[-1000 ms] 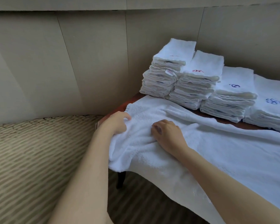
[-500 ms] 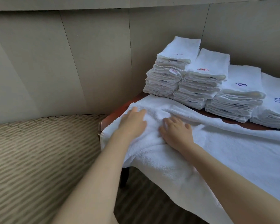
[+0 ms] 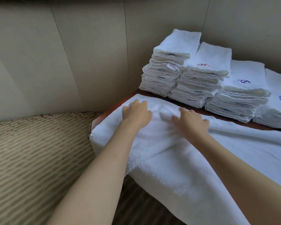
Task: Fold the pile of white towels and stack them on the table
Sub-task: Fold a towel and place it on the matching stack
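now, from the head view, a big white towel (image 3: 193, 159) is spread over the near end of the bench (image 3: 113, 103), with one side hanging off the edge. the left hand (image 3: 136, 113) is laid flat on it, fingers straight, nothing gripped. the right hand (image 3: 191, 121) is pressed down just beside it, fingers spread, nothing held either. the cloth is likely being smoothed so the fold comes out neat. four stacks of folded towels (image 3: 199, 78) are kept at the back by the wall (image 3: 88, 54), so room is left for folding.
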